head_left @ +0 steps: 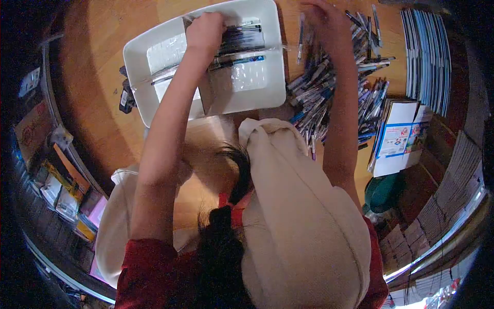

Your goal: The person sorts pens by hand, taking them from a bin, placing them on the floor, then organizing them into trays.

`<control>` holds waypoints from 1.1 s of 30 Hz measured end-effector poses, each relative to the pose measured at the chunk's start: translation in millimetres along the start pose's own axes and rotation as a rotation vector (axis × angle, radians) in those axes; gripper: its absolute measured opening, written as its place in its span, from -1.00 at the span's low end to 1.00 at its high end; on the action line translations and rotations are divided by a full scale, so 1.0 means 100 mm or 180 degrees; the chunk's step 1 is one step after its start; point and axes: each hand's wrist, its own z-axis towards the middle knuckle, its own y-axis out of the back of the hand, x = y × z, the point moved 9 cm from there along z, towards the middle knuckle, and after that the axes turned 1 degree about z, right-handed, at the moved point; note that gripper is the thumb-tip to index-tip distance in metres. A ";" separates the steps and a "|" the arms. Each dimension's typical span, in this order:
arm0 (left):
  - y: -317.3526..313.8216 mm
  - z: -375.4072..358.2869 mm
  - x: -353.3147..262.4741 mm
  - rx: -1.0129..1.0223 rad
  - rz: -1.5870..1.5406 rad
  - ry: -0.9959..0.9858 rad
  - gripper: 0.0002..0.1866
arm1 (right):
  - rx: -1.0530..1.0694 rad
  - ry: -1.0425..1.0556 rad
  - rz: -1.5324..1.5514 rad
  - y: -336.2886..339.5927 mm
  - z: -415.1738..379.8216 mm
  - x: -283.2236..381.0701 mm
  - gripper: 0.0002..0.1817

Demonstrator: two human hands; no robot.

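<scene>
My left hand is inside a white plastic tray, beside its cardboard divider. Its fingers curl downward and look closed, but what they grip is hidden. Right of that hand lies a group of pens in the tray's right section. More pens stretch across the tray's middle. My right hand, smeared by motion, is over the upper part of a large heap of loose pens on the wooden floor. Whether it holds a pen cannot be made out.
Right of the heap stands a long row of thin stacked booklets or cards. Nearer me are a printed blue-and-white pack and a dark green round object. A small black item touches the tray's left side. Cardboard stacks line the right edge.
</scene>
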 end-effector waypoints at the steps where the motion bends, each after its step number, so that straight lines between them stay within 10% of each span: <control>1: -0.03 0.03 0.04 0.0022 -0.0072 0.0049 -0.85 | -0.0099 -0.0039 -0.0229 0.10 -0.05 -0.12 -0.76; 12: 0.02 -0.02 0.05 -0.0470 0.0068 0.0044 -0.84 | -0.0274 -0.0646 -0.0667 0.12 -0.32 -0.62 -0.78; 26: 0.00 -0.07 -0.07 -0.0054 0.0103 -0.0083 -0.83 | -0.0428 -0.0987 -0.2370 -0.27 -0.49 -0.59 -0.22; 33: 0.00 -0.12 -0.06 -0.0108 -0.0182 0.0046 -0.85 | -0.0080 -0.0975 -0.2419 -0.52 -0.41 -0.75 -0.54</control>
